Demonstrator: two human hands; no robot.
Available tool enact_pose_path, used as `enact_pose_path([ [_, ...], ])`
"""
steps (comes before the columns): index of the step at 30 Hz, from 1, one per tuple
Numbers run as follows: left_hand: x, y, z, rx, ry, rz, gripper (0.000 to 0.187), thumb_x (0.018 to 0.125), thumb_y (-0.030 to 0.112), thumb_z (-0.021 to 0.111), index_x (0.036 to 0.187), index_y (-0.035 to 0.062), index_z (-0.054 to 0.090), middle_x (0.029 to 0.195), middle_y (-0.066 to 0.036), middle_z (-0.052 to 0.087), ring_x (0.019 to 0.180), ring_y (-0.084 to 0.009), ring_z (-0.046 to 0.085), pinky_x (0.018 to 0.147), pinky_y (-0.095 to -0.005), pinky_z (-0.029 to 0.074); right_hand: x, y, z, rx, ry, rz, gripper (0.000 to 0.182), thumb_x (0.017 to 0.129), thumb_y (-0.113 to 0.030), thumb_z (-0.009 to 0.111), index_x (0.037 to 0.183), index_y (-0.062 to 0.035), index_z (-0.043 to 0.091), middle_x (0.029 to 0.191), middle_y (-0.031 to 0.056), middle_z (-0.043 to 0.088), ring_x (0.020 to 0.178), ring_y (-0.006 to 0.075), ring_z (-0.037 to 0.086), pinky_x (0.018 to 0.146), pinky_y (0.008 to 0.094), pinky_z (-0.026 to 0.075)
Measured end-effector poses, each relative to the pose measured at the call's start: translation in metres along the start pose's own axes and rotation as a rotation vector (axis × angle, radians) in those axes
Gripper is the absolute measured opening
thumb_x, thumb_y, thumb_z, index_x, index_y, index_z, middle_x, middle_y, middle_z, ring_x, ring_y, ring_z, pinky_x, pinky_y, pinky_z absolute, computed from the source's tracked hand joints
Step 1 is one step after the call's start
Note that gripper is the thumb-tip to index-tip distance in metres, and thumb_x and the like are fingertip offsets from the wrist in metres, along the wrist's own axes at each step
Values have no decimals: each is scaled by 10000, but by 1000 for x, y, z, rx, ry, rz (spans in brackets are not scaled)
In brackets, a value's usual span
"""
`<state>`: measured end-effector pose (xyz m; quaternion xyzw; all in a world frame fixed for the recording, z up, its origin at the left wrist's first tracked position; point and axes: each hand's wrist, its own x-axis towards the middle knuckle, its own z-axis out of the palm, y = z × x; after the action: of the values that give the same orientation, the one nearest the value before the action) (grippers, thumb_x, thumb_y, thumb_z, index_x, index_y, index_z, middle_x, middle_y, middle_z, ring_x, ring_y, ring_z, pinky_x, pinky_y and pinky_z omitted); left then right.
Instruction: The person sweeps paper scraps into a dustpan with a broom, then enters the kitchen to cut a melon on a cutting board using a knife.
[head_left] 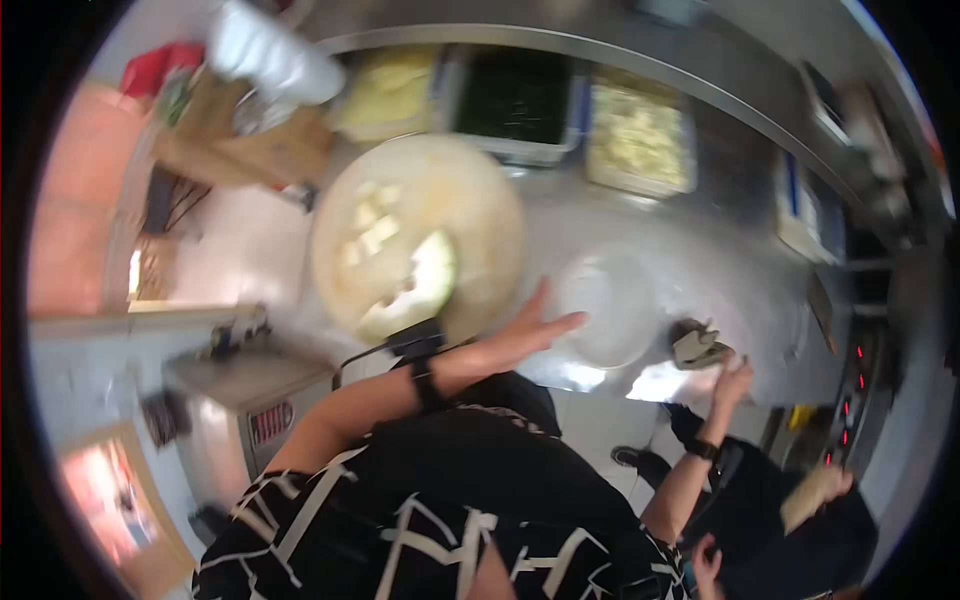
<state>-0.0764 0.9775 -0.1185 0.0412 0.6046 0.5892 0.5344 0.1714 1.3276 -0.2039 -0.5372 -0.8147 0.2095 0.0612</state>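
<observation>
My left hand [525,335] is open, its fingers spread between the round cutting board [490,215] and a clear round container [605,310]. It holds nothing. A curved piece of pale-fleshed, green-skinned produce [434,275] lies on the board, with several pale cut chunks [375,225] behind it. My right hand [732,382] is at the counter's front edge, its fingers closed at the edge of a crumpled grey-brown cloth [697,345].
Behind the board stand tubs of yellowish food [390,95], dark green food [515,95] and pale chopped food [638,130]. A co-worker in black [790,530] is at lower right. A cleaver-like blade [820,310] lies at the right.
</observation>
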Motion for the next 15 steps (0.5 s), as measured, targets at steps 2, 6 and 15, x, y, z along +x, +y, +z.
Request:
enact_pose_path([
  [2, 4, -9, -3, 79, 114, 6, 841, 760, 460, 564, 1344, 92, 84, 1202, -137, 411, 1151, -255, 361, 924, -391, 334, -13, -52, -2, 409, -49, -41, 634, 823, -531, 403, 1199, -22, 411, 1157, 141, 460, 972, 240, 488, 783, 328, 405],
  [6, -30, -7, -21, 268, -206, 180, 579, 805, 326, 557, 1265, 69, 316, 1123, -114, 491, 1063, -187, 451, 879, -327, 379, -58, -118, 42, 752, -621, 178, 729, 790, -578, 420, 1252, -30, 282, 1103, 171, 478, 892, 245, 553, 679, 315, 456],
  [15, -139, -37, -120, 486, 483, 655, 242, 732, -19, 562, 966, 40, 554, 932, -94, 537, 870, -204, 519, 758, -283, 417, -67, -159, 114, 1015, -627, 266, 370, 825, -214, 496, 1077, 19, 357, 926, 148, 520, 669, 229, 592, 546, 291, 531],
])
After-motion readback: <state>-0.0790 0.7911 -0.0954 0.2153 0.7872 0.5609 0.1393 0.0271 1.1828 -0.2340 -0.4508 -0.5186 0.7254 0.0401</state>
